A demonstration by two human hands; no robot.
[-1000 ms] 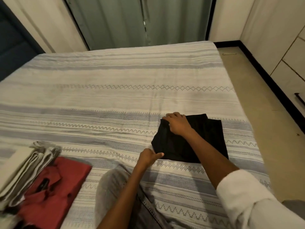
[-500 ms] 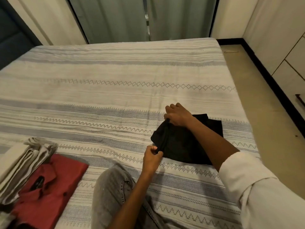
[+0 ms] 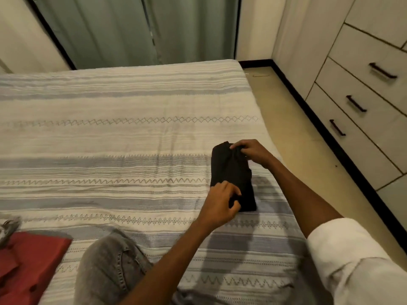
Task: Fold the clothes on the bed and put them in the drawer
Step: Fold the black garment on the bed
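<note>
A black garment point(image 3: 231, 172) lies folded into a narrow strip near the right edge of the striped bed point(image 3: 110, 139). My right hand point(image 3: 252, 151) pinches its far end. At the near end my left hand point(image 3: 220, 203) grips the cloth with curled fingers. A folded red shirt point(image 3: 30, 263) rests at the bottom left of the bed, with a bit of grey cloth point(image 3: 8, 227) beside it. White drawers with dark handles point(image 3: 354, 103) line the right wall.
A strip of beige floor point(image 3: 293, 119) runs between the bed and the drawers. Green curtains point(image 3: 136, 29) hang behind the bed. My knee in grey jeans point(image 3: 110, 267) rests on the bed at the bottom.
Both hands carried the garment's left side over to the right, so the wide black square is now a narrow strip. The view has turned to the right, showing the drawers.
</note>
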